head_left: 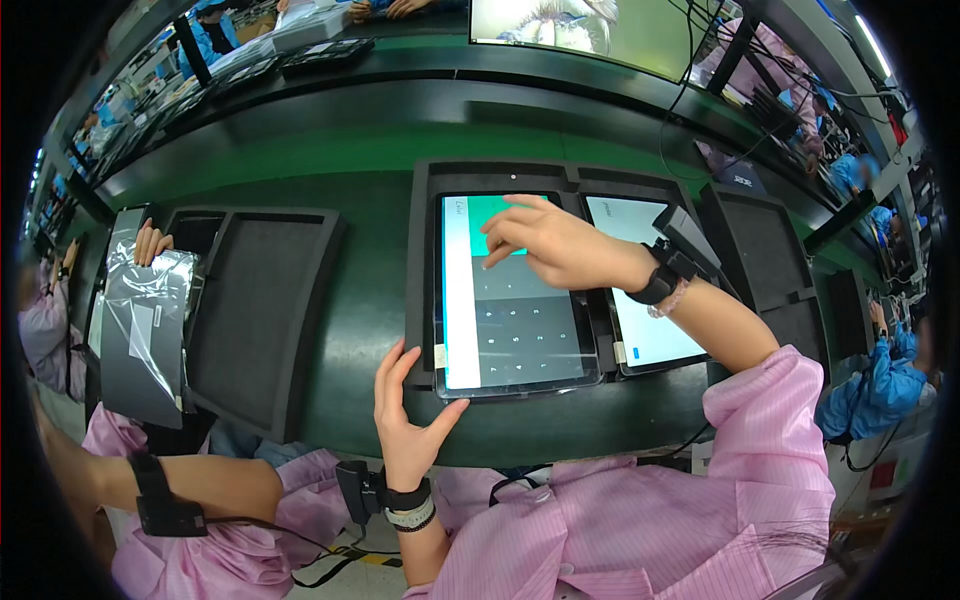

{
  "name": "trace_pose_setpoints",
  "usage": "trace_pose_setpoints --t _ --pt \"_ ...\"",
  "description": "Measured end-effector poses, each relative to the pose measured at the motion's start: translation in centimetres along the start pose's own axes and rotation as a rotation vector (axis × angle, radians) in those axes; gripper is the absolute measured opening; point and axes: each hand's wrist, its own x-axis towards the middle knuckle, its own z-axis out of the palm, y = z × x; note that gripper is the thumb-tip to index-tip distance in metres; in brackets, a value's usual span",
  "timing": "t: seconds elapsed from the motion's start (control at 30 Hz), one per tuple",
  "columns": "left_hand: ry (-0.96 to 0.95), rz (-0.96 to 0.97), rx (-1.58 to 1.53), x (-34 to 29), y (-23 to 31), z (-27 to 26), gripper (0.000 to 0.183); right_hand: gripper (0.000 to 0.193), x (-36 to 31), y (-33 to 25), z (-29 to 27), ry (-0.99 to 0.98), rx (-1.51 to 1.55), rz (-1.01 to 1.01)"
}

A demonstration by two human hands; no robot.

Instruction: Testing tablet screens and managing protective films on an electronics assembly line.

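Observation:
A tablet (535, 345) lies face up in a black foam tray (425, 235), its lit screen showing a dark number pad and a green block. My right hand (560, 245) hovers over or touches the upper part of this screen, fingers stretched and slightly bent; contact is hard to make out. At the tablet's lower left corner is my left hand (410, 420), fingers up and thumb apart, holding nothing. A second lit tablet (650, 325) with a pale screen sits in the tray's right compartment, partly hidden by my right wrist and the black device strapped there.
On the left, a co-worker's hand (152, 243) holds a film-wrapped dark panel (145, 320) beside a foam tray (255, 310). Another foam tray (765, 250) stands to the right. Cables hang near a monitor (560, 30) at the back. A shelf edge (400, 95) crosses behind the green bench.

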Motion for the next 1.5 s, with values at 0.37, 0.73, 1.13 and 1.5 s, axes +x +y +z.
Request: trace_pose_setpoints --t 0.37,0.73,1.13,1.5 --pt "0.0 0.0 -0.001 0.0 -0.1 0.0 0.064 0.035 -0.4 -1.3 0.5 0.023 -0.051 0.014" --pt "-0.002 0.022 0.008 0.0 -0.2 0.1 0.063 0.028 -1.9 -5.4 1.0 -0.022 0.023 -0.127" --pt "-0.002 0.025 0.009 0.1 -0.3 -0.2 0.061 0.029 -2.5 -6.3 0.8 0.035 0.095 -0.064" --pt "-0.01 0.019 -0.022 0.0 -0.2 0.3 0.06 0.024 -2.9 -7.6 1.1 0.06 0.032 -0.183"
